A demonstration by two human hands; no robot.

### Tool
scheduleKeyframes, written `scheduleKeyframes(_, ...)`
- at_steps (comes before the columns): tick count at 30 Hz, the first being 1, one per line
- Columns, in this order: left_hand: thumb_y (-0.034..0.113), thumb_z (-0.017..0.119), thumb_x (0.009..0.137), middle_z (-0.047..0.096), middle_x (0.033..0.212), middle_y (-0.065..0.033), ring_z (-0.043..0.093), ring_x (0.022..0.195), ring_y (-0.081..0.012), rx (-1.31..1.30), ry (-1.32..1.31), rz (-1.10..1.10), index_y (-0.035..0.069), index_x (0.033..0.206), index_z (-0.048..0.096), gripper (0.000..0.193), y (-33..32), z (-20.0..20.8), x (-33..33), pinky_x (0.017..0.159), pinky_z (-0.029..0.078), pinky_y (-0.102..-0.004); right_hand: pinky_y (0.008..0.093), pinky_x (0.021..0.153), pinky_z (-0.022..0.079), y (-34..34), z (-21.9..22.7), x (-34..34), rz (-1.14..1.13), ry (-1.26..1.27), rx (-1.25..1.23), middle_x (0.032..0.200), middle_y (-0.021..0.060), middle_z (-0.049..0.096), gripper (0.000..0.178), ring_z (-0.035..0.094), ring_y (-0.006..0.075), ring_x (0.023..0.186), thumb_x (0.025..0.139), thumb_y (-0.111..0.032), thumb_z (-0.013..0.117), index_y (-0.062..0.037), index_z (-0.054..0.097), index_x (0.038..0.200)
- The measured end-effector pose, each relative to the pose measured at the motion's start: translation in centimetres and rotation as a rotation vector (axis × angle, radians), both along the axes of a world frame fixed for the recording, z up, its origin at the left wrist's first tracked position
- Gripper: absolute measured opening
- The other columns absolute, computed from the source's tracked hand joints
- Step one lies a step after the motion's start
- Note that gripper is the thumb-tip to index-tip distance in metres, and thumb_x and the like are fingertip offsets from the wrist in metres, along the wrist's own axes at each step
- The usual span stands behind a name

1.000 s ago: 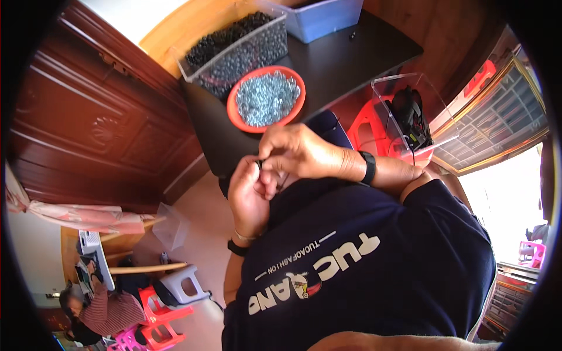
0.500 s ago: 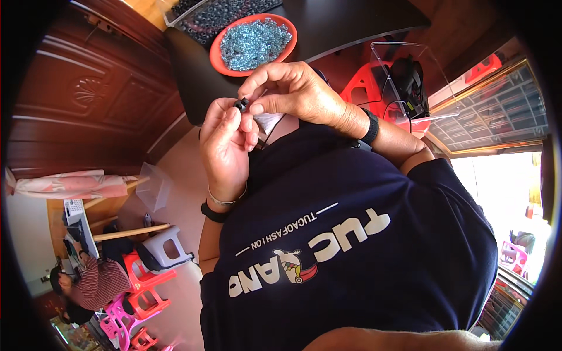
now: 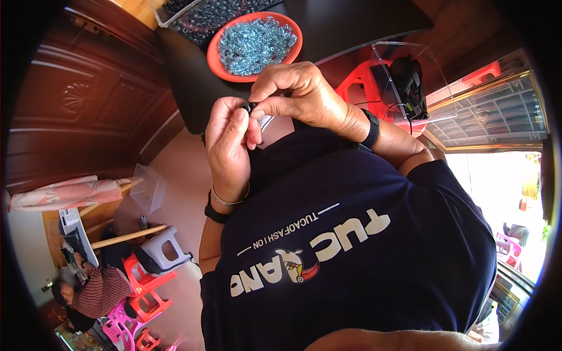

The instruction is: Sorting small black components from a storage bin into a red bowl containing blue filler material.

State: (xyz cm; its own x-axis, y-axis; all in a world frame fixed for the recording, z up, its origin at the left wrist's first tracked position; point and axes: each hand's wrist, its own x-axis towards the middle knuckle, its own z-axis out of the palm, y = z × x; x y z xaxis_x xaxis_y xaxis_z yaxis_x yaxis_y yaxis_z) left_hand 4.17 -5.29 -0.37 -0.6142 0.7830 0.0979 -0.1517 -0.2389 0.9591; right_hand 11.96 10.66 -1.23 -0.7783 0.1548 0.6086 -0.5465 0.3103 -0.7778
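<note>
Piece [image 3: 250,107], small, black and rounded, sits between left grip [image 3: 229,140] and right grip [image 3: 309,98], both pinched closely on it.

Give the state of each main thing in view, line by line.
Black piece: held between both hands
Left hand: curled, gripping the piece
Right hand: pinching the same piece
Orange bowl: upright, filled with clear pieces
Clear bin: holding black parts
Clear box: holding a black device

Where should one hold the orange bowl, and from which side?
Judging by its open oval shape, pinch the orange bowl by its raised rim, probably from the right, since the clear box crowds its far left side.
</note>
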Motion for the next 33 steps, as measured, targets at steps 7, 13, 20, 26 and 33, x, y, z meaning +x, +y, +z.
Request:
scheduleKeyframes(7,0.02,0.046,0.097,0.05,0.068,-0.0016,0.043,0.057,-0.0057,-0.027,0.13,0.052,0.001,0.096,0.049,0.02,0.9,-1.4,-1.3,0.053,0.036,-0.019,0.0261,0.069,0.05,0.7,-1.0,-1.3,-0.006,-0.062,-0.036,0.082,0.0047,0.065,0.015,0.063,0.0129,0.079,0.076,-0.009,0.076,-0.002,0.067,0.086)
scheduleKeyframes(13,0.019,0.047,0.097,0.052,0.07,-0.0019,0.043,0.058,-0.0051,-0.029,0.116,0.049,0.0,0.097,0.049,0.019,2.0,-1.9,-2.4,0.054,0.037,-0.019,0.026,0.074,0.05,1.6,-1.2,-2.1,0.009,-0.154,-0.131,0.085,0.0048,0.065,0.013,0.063,0.0131,0.084,0.078,-0.005,0.074,-0.0005,0.065,0.087)
scheduleKeyframes(20,0.024,0.046,0.098,0.051,0.074,-0.003,0.047,0.06,-0.008,0.026,0.084,-0.022,0.002,0.099,0.048,0.022,4.0,-1.3,-3.6,0.054,0.037,-0.0198,0.0273,0.07,0.049,3.5,0.3,-2.6,0.008,-0.204,-0.126,0.085,0.0041,0.064,0.014,0.062,0.0143,0.081,0.081,-0.012,0.073,-0.0026,0.066,0.088)
scheduleKeyframes(26,0.023,0.044,0.098,0.05,0.073,-0.004,0.047,0.059,-0.0102,0.101,-0.005,-0.065,0.0,0.102,0.047,0.023,5.1,-1.6,-4.6,0.052,0.035,-0.0212,0.0295,0.067,0.05,4.7,1.6,-3.4,-0.053,-0.059,0.098,0.079,0.0049,0.063,0.014,0.063,0.0182,0.077,0.08,-0.014,0.073,-0.0033,0.064,0.085)
scheduleKeyframes(33,0.024,0.044,0.096,0.05,0.072,-0.0063,0.046,0.056,-0.0123,0.001,-0.08,-0.128,0.002,0.097,0.047,0.023,4.4,-1.0,-5.8,0.05,0.032,-0.0225,0.0334,0.065,0.05,7.0,4.6,-4.0,-0.08,0.01,0.38,0.078,0.0082,0.062,0.014,0.063,0.0237,0.073,0.08,-0.01,0.073,-0.0024,0.062,0.082)
